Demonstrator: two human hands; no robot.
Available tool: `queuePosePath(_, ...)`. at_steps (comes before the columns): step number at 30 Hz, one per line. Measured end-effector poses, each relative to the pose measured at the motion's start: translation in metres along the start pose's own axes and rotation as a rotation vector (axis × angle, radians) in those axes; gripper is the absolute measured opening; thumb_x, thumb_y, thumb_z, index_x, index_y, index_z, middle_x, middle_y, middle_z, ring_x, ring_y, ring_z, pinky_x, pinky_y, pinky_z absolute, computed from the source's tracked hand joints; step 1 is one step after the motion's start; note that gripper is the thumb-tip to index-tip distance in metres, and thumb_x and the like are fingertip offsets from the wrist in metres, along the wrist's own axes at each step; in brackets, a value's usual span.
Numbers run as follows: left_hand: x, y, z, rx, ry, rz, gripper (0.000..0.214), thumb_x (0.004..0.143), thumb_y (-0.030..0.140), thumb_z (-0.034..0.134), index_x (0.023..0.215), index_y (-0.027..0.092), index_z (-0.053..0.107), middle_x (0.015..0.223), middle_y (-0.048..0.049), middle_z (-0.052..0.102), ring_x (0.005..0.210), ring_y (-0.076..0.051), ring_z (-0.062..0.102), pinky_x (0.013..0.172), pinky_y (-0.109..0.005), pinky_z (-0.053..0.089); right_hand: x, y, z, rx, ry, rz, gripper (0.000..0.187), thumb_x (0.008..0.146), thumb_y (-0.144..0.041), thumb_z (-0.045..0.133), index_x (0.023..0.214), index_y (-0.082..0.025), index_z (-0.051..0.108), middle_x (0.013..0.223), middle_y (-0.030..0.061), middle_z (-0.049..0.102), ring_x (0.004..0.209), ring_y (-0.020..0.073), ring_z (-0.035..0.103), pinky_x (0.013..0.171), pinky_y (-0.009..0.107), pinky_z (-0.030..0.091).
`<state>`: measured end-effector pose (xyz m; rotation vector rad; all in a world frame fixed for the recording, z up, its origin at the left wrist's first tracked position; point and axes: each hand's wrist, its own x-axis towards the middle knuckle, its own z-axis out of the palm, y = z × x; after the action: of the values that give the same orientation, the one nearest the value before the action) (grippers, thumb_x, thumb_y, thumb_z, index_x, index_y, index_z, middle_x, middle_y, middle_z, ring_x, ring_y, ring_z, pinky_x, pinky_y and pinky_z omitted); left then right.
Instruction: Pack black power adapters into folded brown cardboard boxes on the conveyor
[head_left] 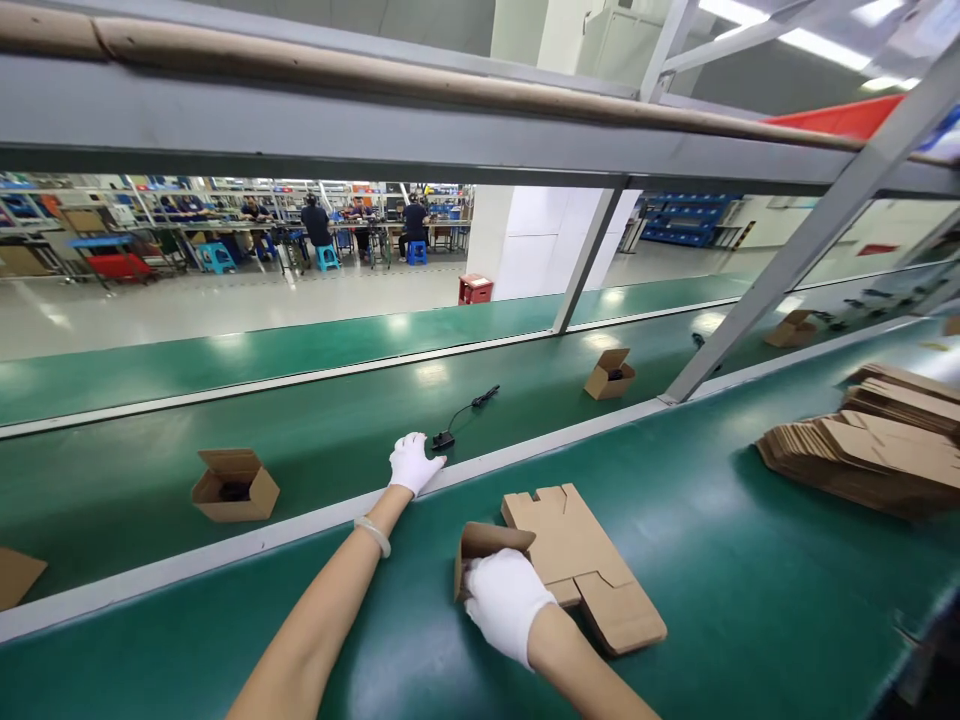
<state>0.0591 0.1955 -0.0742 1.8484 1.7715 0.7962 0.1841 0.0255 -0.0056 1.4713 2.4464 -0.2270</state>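
My left hand [411, 463], in a white glove, reaches over the conveyor's rail with its fingers spread. Just beyond its fingertips lies a black power adapter [443, 440], its cable [486, 396] bundled at the far end. My right hand [507, 603], also gloved, grips a small brown cardboard box [489, 538] low over the green work surface. The back of that hand hides its fingertips and most of the box. Against the box's right side lie flat, unfolded cartons [577, 560].
Open boxes with dark contents stand on the belt, one at left [235, 487] and another farther right [609, 375]. A stack of flat cartons [862, 450] sits at right. A metal rail [300, 527] and slanted post [787, 240] border the belt.
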Motion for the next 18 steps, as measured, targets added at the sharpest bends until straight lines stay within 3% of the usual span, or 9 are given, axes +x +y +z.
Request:
queuePosePath(4,0.01,-0.003,0.004,-0.101,0.038,-0.041,0.031,0.066,0.032,0.069,0.094,0.02,0.065,0.131,-0.0104,0.051,0.13,-0.033,0.032,0.107,-0.05,0.023,0.009,0.0,0.001,0.019,-0.011,0.028,0.024,0.08,-0.021,0.051,0.095,-0.014,0.069,0.09,0.0133,0.07,0.081,0.0329,0.065,0.069,0.041,0.045)
queuePosePath(8,0.005,-0.008,-0.011,-0.33,0.104,-0.007,0.024,0.064,0.034,0.071,0.083,0.02,0.065,0.121,-0.0085,0.059,0.126,-0.03,0.039,0.109,-0.046,0.024,-0.007,0.001,-0.001,0.073,0.107,0.105,0.021,0.08,-0.024,0.053,0.093,-0.016,0.067,0.087,0.0125,0.069,0.078,0.0293,0.065,0.066,0.036,0.043)
queuePosePath(13,-0.011,0.007,-0.054,-0.704,0.232,0.125,0.051,0.075,0.06,0.053,0.106,0.018,0.053,0.119,-0.0128,0.058,0.114,-0.024,0.054,0.099,-0.04,0.04,-0.027,-0.003,-0.017,0.188,0.397,0.219,0.03,0.09,-0.022,0.036,0.086,-0.019,0.066,0.079,0.0093,0.067,0.071,0.0245,0.063,0.064,0.034,0.039)
queuePosePath(15,-0.024,0.025,-0.077,-0.888,0.277,0.195,0.053,0.078,0.065,0.045,0.107,0.021,0.048,0.112,-0.0096,0.061,0.102,-0.021,0.061,0.092,-0.038,0.046,-0.024,-0.008,-0.026,0.293,0.467,0.165,0.028,0.09,-0.024,0.038,0.094,-0.02,0.065,0.087,0.0084,0.068,0.077,0.0238,0.062,0.068,0.034,0.04)
queuePosePath(18,-0.056,0.057,-0.113,-1.354,0.213,0.315,0.04,0.077,0.058,0.057,0.099,0.025,0.05,0.091,-0.0017,0.063,0.079,-0.014,0.064,0.076,-0.033,0.052,-0.009,-0.024,-0.037,0.51,0.455,0.051,0.041,0.083,-0.032,0.051,0.121,-0.019,0.054,0.114,0.0096,0.062,0.08,0.0204,0.061,0.071,0.031,0.042)
